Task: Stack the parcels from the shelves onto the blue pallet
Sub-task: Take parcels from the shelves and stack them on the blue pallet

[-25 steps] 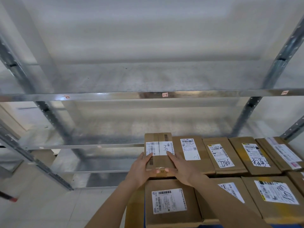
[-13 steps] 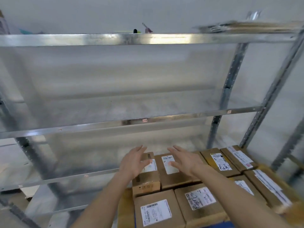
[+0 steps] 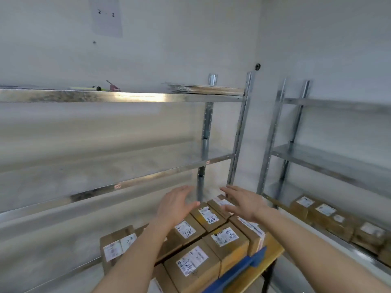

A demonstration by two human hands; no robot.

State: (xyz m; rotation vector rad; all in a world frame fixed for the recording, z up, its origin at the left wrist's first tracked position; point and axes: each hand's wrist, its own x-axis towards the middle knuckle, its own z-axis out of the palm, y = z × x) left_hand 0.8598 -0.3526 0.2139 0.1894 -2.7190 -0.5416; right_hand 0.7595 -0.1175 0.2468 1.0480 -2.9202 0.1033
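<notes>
Two hands raised over the stacked parcels, both empty: left hand (image 3: 176, 205) with fingers straight and spread, palm turned inward; right hand (image 3: 243, 203) likewise flat and spread, gripping nothing. Between them, a gap, with labelled box tops showing through.

Below the hands, toward 6 o'clock, cardboard parcels (image 3: 211, 246) packed side by side in rows, white labels up, some with handwritten marks. Resting on the blue pallet (image 3: 241, 269), only its edge visible at about 5 o'clock, itself set on a yellowish wooden table (image 3: 268, 259). At 7 o'clock, one taped parcel (image 3: 117, 245) at the near-left end of the stack, labels across its top.

At 9 o'clock and running across the middle, a galvanised metal shelf unit (image 3: 127, 96), its middle tiers bare metal. On the top tier, near 12 o'clock, a flat pile of cardboard sheets (image 3: 208, 89); to its left, small items (image 3: 105, 87), too blurred to identify. High on the wall at 11 o'clock, a paper sheet (image 3: 106, 16) bearing the digits 2 and 2.

At 3 o'clock, a second shelf unit (image 3: 330, 159); on its low tier at 4 o'clock, more labelled parcels on the shelf (image 3: 330, 216), well apart from both hands, in a row.
</notes>
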